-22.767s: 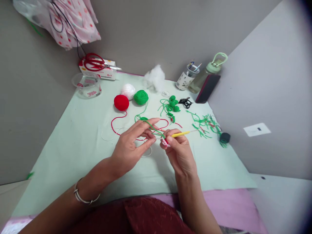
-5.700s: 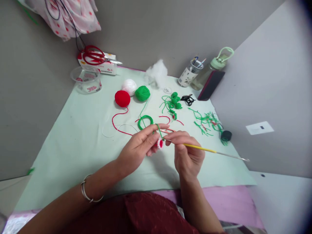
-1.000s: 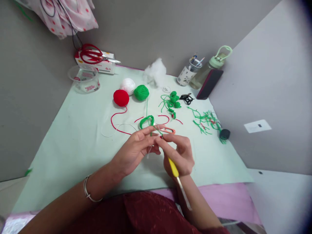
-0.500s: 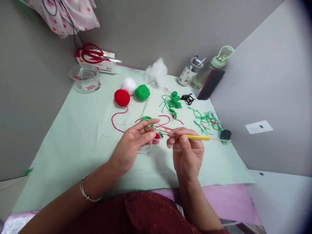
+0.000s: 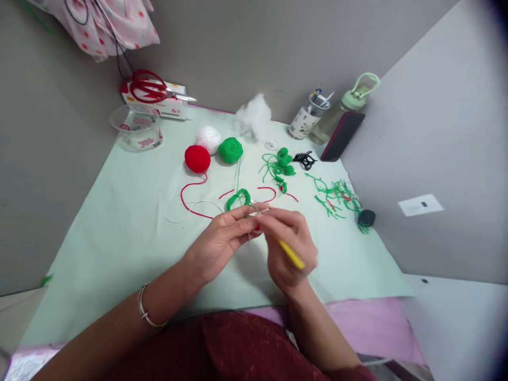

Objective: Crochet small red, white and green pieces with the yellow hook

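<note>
My left hand pinches a small red and white crochet piece, mostly hidden between my fingers, with green yarn running over my forefinger. My right hand is closed on a yellow-handled crochet hook whose tip points into the piece and whose handle slants down toward me. Both hands meet above the middle of the pale green cloth. The green strand leads back to a green yarn ball.
A red yarn ball and a white one lie beside the green ball. Green crochet bits, yarn scraps, a black clip, white stuffing, red scissors on a box, a plastic cup, a bottle.
My right hand has turned the hook: half a second ago its handle pointed right, level; now it slants down toward me. My left hand stays pinched on the piece.
</note>
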The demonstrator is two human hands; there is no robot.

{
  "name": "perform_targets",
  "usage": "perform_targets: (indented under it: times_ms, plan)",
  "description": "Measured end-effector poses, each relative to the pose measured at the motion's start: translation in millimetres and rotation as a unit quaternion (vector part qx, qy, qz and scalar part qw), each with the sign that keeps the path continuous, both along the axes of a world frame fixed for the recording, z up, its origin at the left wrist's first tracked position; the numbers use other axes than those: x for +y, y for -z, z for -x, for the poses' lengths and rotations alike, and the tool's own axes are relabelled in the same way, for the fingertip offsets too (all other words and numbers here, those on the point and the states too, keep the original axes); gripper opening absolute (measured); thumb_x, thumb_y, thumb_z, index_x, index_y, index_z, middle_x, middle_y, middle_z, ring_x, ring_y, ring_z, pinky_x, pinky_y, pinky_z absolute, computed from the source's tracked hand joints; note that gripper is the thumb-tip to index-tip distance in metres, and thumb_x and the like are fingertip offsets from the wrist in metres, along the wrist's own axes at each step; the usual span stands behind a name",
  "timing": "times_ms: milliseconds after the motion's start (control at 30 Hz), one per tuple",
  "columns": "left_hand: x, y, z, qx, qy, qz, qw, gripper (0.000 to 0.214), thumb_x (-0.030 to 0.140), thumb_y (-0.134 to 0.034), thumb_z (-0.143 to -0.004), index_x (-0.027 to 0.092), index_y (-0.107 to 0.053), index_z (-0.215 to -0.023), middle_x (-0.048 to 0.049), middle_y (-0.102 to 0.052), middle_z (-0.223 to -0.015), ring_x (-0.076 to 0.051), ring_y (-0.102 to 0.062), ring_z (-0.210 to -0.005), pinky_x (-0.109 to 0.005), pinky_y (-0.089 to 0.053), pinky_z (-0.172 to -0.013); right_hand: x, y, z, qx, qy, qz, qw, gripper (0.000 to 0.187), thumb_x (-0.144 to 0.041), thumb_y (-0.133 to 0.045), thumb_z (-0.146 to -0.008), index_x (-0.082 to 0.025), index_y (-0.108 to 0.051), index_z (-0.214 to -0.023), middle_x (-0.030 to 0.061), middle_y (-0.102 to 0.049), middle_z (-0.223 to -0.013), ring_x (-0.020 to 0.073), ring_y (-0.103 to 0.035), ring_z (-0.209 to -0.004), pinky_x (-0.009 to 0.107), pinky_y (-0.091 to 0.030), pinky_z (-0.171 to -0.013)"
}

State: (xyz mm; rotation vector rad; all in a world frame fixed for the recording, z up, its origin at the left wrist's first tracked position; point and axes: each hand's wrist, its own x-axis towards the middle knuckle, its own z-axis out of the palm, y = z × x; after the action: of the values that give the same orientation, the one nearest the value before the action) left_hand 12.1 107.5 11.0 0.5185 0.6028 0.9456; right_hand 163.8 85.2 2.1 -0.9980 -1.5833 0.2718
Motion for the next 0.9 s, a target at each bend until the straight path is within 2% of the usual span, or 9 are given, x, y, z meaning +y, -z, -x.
perform_targets:
  times_ms: [67,167,267,333,500,667,767,900]
  plan:
    - [3,1.2,3,0.000,-0.005,0.012,1.000,0.021,0.026,-0.081,-0.088,0.022,-0.085,-0.108,-0.0049,-0.072,-0.112,-0.016,-0.063,-0.100,-0.030,-0.048,-0.099,4,-4.5,-4,0.107,-0.020,0.069,0.992,0.024,-0.017,-0.065,-0.099,-0.032,-0.082,-0.108,0.0034,-0.076,-0.095,0.0177,-0.069,-0.077,0.036,-0.058,-0.069]
    - [4,1.5,6,0.043,-0.036,-0.014,0.998,0.025,0.025,-0.084,-0.085,0.025,-0.084,-0.110,-0.0024,-0.073,-0.105,-0.015,-0.063,-0.093,-0.030,-0.048,-0.096,10,-8.8,-7,0.236,-0.077,0.142,0.958,0.015,-0.027,-0.067,-0.100,-0.028,-0.081,-0.098,0.0027,-0.074,-0.088,0.0145,-0.062,-0.064,0.032,-0.054,-0.059]
    - [1,0.1,5,0.069,-0.027,-0.057,0.996,0.027,0.025,-0.085,-0.085,0.028,-0.084,-0.112,0.0000,-0.074,-0.092,-0.016,-0.066,-0.089,-0.032,-0.049,-0.094,11,-7.2,-6,0.226,-0.105,0.166,0.954,0.011,-0.032,-0.072,-0.097,-0.029,-0.082,-0.097,0.0036,-0.077,-0.092,0.0182,-0.067,-0.078,0.034,-0.057,-0.067]
    - [0,-0.7,4,0.074,-0.026,-0.072,0.994,0.026,0.026,-0.084,-0.087,0.030,-0.084,-0.112,0.0005,-0.075,-0.092,-0.016,-0.067,-0.089,-0.032,-0.049,-0.094,10,-4.9,-5,0.210,-0.101,0.175,0.957,0.010,-0.032,-0.073,-0.097,-0.030,-0.083,-0.098,0.0037,-0.079,-0.093,0.0196,-0.069,-0.085,0.035,-0.057,-0.072]
    - [-1,0.2,6,0.092,-0.037,-0.084,0.991,0.023,0.028,-0.080,-0.090,0.028,-0.083,-0.112,-0.0026,-0.078,-0.102,-0.019,-0.069,-0.096,-0.034,-0.048,-0.093,11,-4.0,-8,0.281,-0.117,0.214,0.928,0.010,-0.033,-0.074,-0.096,-0.027,-0.082,-0.097,0.0018,-0.078,-0.090,0.0143,-0.067,-0.071,0.030,-0.057,-0.067]
    - [-1,0.3,8,0.115,-0.042,-0.083,0.989,0.021,0.031,-0.080,-0.090,0.026,-0.083,-0.111,-0.0026,-0.075,-0.100,-0.019,-0.064,-0.094,-0.034,-0.044,-0.091,14,-8.7,-9,0.331,-0.157,0.231,0.902,0.016,-0.033,-0.068,-0.100,-0.023,-0.079,-0.095,0.0028,-0.079,-0.089,0.0128,-0.069,-0.067,0.028,-0.059,-0.064]
    - [-2,-0.8,8,0.124,-0.046,-0.087,0.987,0.020,0.031,-0.079,-0.090,0.026,-0.083,-0.109,-0.0017,-0.071,-0.094,-0.019,-0.061,-0.092,-0.033,-0.043,-0.089,10,-11.2,-9,0.307,-0.155,0.223,0.912,0.018,-0.032,-0.063,-0.103,-0.022,-0.077,-0.096,0.0037,-0.080,-0.090,0.0145,-0.072,-0.069,0.030,-0.060,-0.064]
    - [-3,-0.6,8,0.151,-0.064,-0.100,0.981,0.023,0.031,-0.081,-0.088,0.028,-0.083,-0.111,-0.0008,-0.066,-0.090,-0.018,-0.058,-0.089,-0.031,-0.044,-0.084,3,-13.4,-9,0.204,-0.098,0.166,0.960,0.017,-0.026,-0.059,-0.105,-0.024,-0.075,-0.103,0.0042,-0.079,-0.097,0.0160,-0.073,-0.072,0.034,-0.062,-0.068]
